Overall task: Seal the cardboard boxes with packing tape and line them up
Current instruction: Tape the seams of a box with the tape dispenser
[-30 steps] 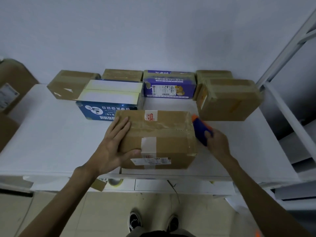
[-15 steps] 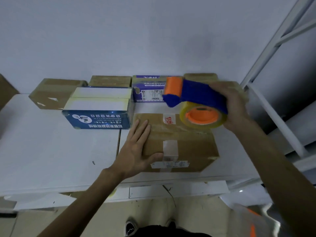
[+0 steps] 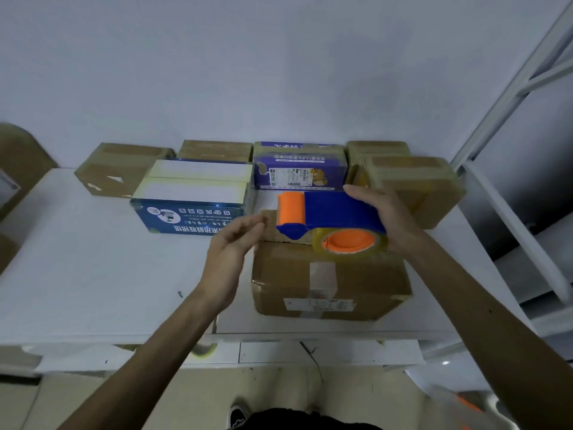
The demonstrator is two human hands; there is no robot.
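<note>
Under the right hand's [image 3: 392, 220] grip, a brown cardboard box [image 3: 330, 282] sits at the near edge of the white tabletop [image 3: 77, 274], its flaps closed, a strip of pale tape running down the front face to a printed label; what is inside cannot be seen. That grip is clenched around a blue tape dispenser [image 3: 336, 212], fingers over its top, holding it above the box's far top edge with the orange roller end pointing leftward away from the palm and the roll of clear packing tape [image 3: 350, 243] on its orange hub hanging just beneath the grip. Whether the roll touches the box top cannot be told. Left of the dispenser's roller, the left hand [image 3: 231, 249] is raised off the box with its fingers loosely curved and nothing in them, blurred at the tips. Beyond that open hand lies a blue box with a white top [image 3: 192, 197], closed, printed text on its near face. Straight beyond the grip stands a purple printed box [image 3: 299, 169] with a barcode label, also shut. Directly behind the gripping hand is a taped brown box [image 3: 428, 184], with another brown box [image 3: 376, 148] behind it against the wall. Farther left along the wall sit two more closed brown boxes, one [image 3: 215, 150] behind the blue box and one [image 3: 117, 169] turned at an angle at the row's end. Right of the grip, a white metal rack [image 3: 511, 97] rises beside the tabletop.
</note>
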